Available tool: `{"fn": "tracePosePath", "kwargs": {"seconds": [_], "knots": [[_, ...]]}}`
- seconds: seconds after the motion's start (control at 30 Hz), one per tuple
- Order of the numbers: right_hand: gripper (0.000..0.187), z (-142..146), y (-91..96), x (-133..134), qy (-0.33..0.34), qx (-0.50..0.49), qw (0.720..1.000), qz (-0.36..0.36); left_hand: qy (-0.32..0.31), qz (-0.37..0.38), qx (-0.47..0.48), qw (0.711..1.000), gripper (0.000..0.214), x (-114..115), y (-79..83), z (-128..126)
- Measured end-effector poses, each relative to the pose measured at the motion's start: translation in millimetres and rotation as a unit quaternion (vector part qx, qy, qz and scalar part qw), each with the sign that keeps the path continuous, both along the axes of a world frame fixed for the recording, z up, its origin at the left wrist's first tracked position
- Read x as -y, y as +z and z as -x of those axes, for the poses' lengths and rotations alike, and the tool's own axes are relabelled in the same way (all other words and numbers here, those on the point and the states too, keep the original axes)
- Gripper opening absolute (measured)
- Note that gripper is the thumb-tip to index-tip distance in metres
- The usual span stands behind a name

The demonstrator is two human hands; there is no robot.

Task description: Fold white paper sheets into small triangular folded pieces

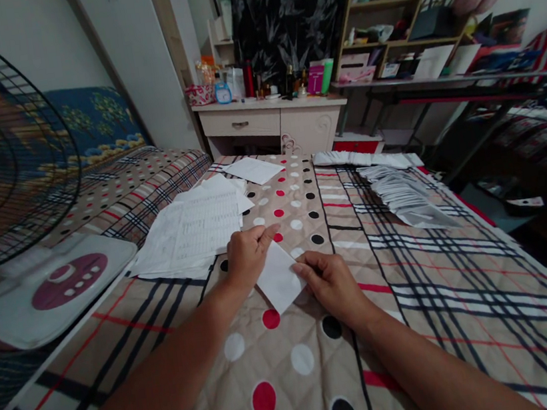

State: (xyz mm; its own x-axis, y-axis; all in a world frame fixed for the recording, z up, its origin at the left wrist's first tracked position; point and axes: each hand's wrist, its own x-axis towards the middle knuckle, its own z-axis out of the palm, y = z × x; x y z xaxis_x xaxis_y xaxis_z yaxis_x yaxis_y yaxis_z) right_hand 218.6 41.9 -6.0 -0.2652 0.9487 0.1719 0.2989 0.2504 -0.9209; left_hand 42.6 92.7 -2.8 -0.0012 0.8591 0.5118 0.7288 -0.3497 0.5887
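Note:
A small white folded paper point(280, 278) is held between my two hands, just above the dotted bedspread point(299, 396). My left hand point(248, 255) grips its upper left edge, thumb and fingers closed. At the right corner, my right hand point(328, 282) pinches the paper between thumb and curled fingers. Left of my hands lies a spread stack of white sheets point(190, 226), the top one covered in written lines. Farther back is a single white sheet point(255, 170). On the right, a fanned row of white folded papers point(397, 192) lies on the plaid part of the bedspread.
A fan point(4, 146) with a white base point(57, 287) stands close on the left. A long white bundle point(367, 158) lies at the far right of the bed. Behind it are a white dresser point(263, 122) loaded with bottles and a wooden shelf point(386, 45).

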Motion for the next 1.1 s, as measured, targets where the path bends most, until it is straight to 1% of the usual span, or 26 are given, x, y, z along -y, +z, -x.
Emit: {"fn": "tracePosePath", "kwargs": {"seconds": [0.13, 0.2, 0.27, 0.33, 0.43, 0.47, 0.53, 0.57, 0.6, 0.67, 0.7, 0.77, 0.83, 0.9, 0.93, 0.97, 1.0, 1.1], "knots": [[0.035, -3, 1.8, 1, 0.003, 0.014, 1.000, -0.016, 0.001, -0.044, -0.092, 0.995, 0.049, 0, 0.2, 4], [0.035, -5, 1.9, 1, 0.004, 0.010, 1.000, -0.013, 0.001, -0.053, -0.107, 0.993, 0.049, -1, 1.0, 7], [0.034, -8, 1.2, 1, 0.000, 0.000, 1.000, -0.009, 0.005, -0.064, -0.097, 0.993, 0.050, -3, 2.5, 13], [0.034, -10, 0.1, 0, -0.021, -0.026, 0.999, -0.003, 0.022, -0.070, -0.057, 0.996, 0.053, -5, 4.4, 20], [0.032, -12, -0.8, -4, -0.079, -0.093, 0.992, 0.019, 0.052, -0.060, 0.037, 0.996, 0.057, -7, 6.5, 25], [0.032, -11, -0.8, -5, -0.096, -0.118, 0.988, 0.026, 0.052, -0.053, 0.068, 0.995, 0.057, -7, 6.5, 24], [0.033, -8, -0.5, -7, -0.115, -0.158, 0.980, 0.032, 0.020, -0.025, 0.138, 0.990, 0.053, -5, 5.6, 17], [0.033, -6, -0.3, -6, -0.117, -0.174, 0.977, 0.033, -0.008, -0.002, 0.183, 0.983, 0.050, -5, 4.8, 12], [0.033, -5, -0.2, -6, -0.115, -0.187, 0.975, 0.035, -0.044, 0.030, 0.238, 0.970, 0.049, -4, 4.0, 5], [0.033, -3, 0.0, -4, -0.104, -0.205, 0.972, 0.046, -0.104, 0.091, 0.337, 0.931, 0.049, -2, 3.0, -6], [0.033, -2, 0.0, -3, -0.098, -0.213, 0.971, 0.054, -0.119, 0.114, 0.375, 0.912, 0.049, -2, 3.0, -11], [0.034, -2, 0.2, -1, -0.090, -0.227, 0.967, 0.068, -0.119, 0.136, 0.430, 0.884, 0.050, -1, 3.8, -16], [0.035, -3, 0.3, 0, -0.085, -0.236, 0.965, 0.073, -0.111, 0.160, 0.470, 0.861, 0.056, 0, 4.7, -18], [0.035, -3, 0.0, 0, -0.077, -0.238, 0.965, 0.073, -0.118, 0.196, 0.491, 0.840, 0.060, 1, 4.6, -17], [0.035, -3, -0.3, -1, -0.073, -0.236, 0.966, 0.074, -0.122, 0.212, 0.493, 0.835, 0.059, 2, 4.2, -17], [0.035, -4, -0.6, -1, -0.069, -0.231, 0.967, 0.078, -0.122, 0.220, 0.489, 0.835, 0.054, 3, 3.9, -16], [0.036, -4, -0.9, -2, -0.064, -0.222, 0.969, 0.083, -0.120, 0.218, 0.479, 0.842, 0.049, 4, 3.8, -16], [0.039, -6, -1.1, -4, -0.062, -0.182, 0.979, 0.074, -0.118, 0.203, 0.415, 0.879, 0.036, 7, 6.4, -17]]}}
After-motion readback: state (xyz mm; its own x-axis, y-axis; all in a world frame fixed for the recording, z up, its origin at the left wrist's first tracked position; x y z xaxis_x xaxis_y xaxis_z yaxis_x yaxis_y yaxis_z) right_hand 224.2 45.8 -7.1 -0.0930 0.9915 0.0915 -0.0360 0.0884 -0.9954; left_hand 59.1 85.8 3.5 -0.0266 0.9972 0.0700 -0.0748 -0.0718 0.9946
